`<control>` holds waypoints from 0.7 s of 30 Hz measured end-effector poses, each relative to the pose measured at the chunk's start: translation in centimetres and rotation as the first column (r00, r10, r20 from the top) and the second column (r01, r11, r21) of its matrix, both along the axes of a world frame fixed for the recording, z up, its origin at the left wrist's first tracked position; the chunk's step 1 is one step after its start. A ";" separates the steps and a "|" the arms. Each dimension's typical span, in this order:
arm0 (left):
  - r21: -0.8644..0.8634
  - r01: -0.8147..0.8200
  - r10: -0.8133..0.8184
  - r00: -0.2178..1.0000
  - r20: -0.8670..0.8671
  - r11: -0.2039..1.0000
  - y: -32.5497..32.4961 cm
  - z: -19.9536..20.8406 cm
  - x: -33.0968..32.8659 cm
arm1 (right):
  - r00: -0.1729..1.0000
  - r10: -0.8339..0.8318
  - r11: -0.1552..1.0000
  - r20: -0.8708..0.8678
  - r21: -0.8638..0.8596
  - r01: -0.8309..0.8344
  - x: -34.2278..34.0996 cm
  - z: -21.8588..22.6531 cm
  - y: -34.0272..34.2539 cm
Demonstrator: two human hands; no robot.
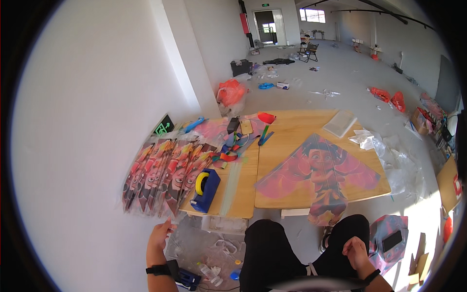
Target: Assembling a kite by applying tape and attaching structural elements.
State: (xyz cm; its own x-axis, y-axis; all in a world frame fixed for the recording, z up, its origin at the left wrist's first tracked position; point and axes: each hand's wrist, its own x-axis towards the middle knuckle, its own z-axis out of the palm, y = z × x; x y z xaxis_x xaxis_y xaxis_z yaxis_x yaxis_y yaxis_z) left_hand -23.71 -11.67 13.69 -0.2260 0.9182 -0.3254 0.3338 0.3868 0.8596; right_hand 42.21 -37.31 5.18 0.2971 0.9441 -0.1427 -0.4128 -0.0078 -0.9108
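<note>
My left hand (159, 237) reaches to the near tip of a fan of several folded, wrapped kites (163, 175) hanging over the left end of a wooden table (292, 129), and its fingers pinch the plastic edge. My right hand (356, 252) rests on my right knee with fingers curled and nothing in it. An open kite with a cartoon figure (322, 173) lies spread on the right half of the table, its tail hanging past the near edge. A blue tape dispenser with a yellow roll (206, 189) stands beside the folded kites.
A white wall (97, 97) runs close on the left. Coloured kite tails (228, 151), a red-topped stand (265, 124), a phone and a clear flat pack (340, 123) lie on the table. Crumpled clear plastic (399, 165) sits to the right. Bags and litter cover the floor beyond.
</note>
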 end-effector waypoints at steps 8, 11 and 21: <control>-0.019 -0.107 0.108 0.988 0.108 0.994 -8.3 0.7 -2.6 | 0.957 0.261 0.963 0.129 -0.102 -0.249 -0.5 2.1 3.1; -0.009 -0.116 0.116 0.980 0.159 0.993 -11.0 0.1 -3.6 | 0.813 0.493 0.868 0.309 -0.239 -0.436 -2.9 4.4 7.5; 0.149 -0.259 0.216 0.942 0.256 0.954 -21.1 -1.1 -4.1 | 0.022 0.832 0.292 0.554 -0.404 -0.867 -20.6 9.1 24.8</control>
State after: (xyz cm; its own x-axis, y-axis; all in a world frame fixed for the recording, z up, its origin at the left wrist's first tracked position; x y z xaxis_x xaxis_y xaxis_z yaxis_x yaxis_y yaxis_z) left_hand -27.84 -32.75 12.61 -0.3816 0.8947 -0.2323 0.0315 0.2638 0.9641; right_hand 21.64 -12.49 14.33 -0.7404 0.5906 -0.3210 0.4517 0.0833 -0.8883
